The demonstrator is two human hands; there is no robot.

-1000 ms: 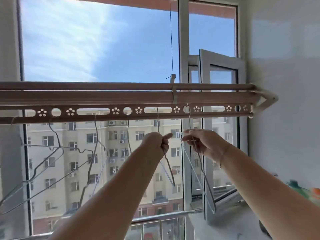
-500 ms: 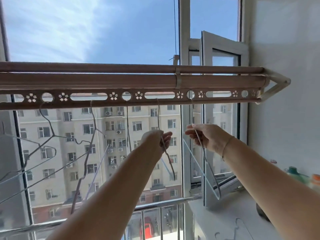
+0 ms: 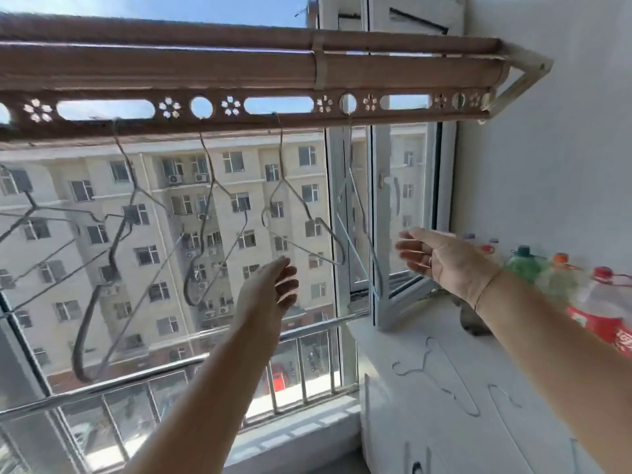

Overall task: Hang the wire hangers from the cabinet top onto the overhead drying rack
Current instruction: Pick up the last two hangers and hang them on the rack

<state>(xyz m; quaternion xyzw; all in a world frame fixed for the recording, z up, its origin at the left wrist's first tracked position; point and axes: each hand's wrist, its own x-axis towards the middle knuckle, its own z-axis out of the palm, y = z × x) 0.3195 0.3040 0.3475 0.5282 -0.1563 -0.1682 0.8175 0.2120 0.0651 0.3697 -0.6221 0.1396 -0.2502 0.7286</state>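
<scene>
Partway: has hooked several hangers (image 3: 281, 155) on rack (image 3: 239, 66) across top; must fetch spare hangers (image 3: 422, 366) from cabinet top (image 3: 444, 446), lower right. Holds nothing in left hand (image 3: 273, 285) or right hand (image 3: 441, 258), both loosely spread.

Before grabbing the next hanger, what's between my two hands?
Head view: the rightmost hung wire hanger hangs between left hand and right hand.

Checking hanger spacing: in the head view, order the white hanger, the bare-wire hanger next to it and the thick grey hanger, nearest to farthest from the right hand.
1. white hanger, just left of the right hand.
2. bare-wire hanger, one place further left.
3. thick grey hanger, far left.
</scene>
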